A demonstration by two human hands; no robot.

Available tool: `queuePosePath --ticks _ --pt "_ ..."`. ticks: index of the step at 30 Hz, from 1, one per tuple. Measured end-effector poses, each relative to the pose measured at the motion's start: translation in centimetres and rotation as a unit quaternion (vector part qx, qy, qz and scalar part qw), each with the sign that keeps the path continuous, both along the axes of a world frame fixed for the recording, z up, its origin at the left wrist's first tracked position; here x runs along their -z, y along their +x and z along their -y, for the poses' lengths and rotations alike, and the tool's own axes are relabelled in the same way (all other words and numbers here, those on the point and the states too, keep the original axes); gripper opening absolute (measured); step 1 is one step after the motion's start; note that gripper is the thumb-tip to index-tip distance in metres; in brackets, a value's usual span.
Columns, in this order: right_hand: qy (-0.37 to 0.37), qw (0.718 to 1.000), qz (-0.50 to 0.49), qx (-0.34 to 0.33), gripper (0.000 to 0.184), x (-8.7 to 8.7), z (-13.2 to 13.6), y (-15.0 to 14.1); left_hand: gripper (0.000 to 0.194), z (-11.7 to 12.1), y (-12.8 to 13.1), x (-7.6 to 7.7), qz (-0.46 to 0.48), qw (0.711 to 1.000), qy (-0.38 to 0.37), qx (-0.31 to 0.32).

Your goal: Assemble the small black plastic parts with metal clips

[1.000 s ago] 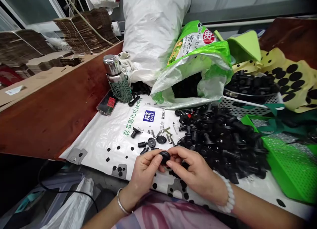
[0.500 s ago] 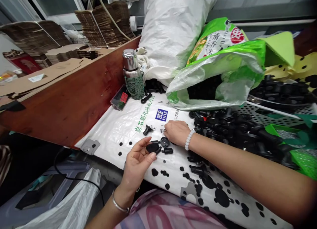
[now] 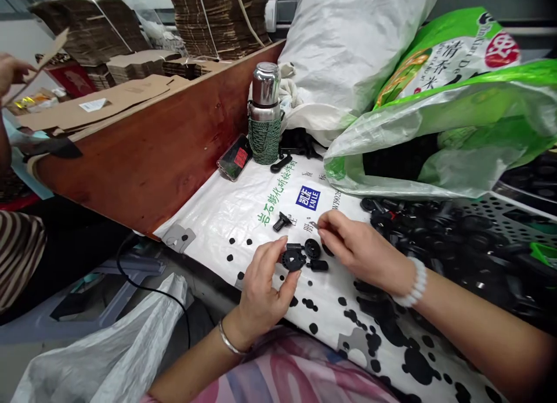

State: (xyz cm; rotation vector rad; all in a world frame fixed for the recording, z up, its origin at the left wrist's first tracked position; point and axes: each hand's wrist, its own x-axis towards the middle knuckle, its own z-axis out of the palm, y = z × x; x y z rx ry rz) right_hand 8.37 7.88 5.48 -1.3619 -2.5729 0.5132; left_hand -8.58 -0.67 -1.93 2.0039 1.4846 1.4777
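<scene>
Between the thumb and fingers of my left hand (image 3: 265,287) is a black round plastic part (image 3: 293,259), its flat face turned up. My right hand (image 3: 361,249) is closed in a pinch just to the right, with a tiny piece (image 3: 313,224) at its fingertips, too small to name. Between the hands lie a black ring-like disc (image 3: 312,248) and a short black cylinder (image 3: 318,266). Farther back, a black stemmed part (image 3: 282,221) rests on the white printed sheet (image 3: 209,208).
A big heap of black plastic parts (image 3: 452,246) lies to the right, below an open green bag (image 3: 491,124). A steel flask (image 3: 264,115) and a phone (image 3: 235,157) stand by the wooden board (image 3: 165,141). At far left another person's hand (image 3: 11,72) holds cardboard.
My right hand has turned and shows its pinched fingertips near the round part. The left hand has tilted the part face up. The view has shifted, and another person's hand appears at left.
</scene>
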Motion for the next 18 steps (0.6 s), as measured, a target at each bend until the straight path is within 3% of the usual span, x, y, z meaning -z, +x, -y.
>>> queuePosePath --ticks 3,6,14,18 --pt "0.014 0.993 -0.082 -0.084 0.010 -0.2 1.9 0.9 0.055 -0.1 0.3 0.0 -0.010 1.000 0.007 0.011" --pt "0.044 0.988 -0.082 -0.121 0.012 0.1 3.1 1.3 0.055 -0.2 0.8 -0.1 -0.018 0.999 0.010 0.028" --pt "0.178 0.973 0.030 -0.147 0.021 -0.5 4.5 1.4 0.055 0.0 1.6 -0.7 -0.089 0.994 0.023 0.064" --pt "0.184 0.968 0.092 -0.141 0.017 -0.6 5.2 1.4 0.054 0.2 1.9 -0.6 -0.133 0.985 0.030 0.101"
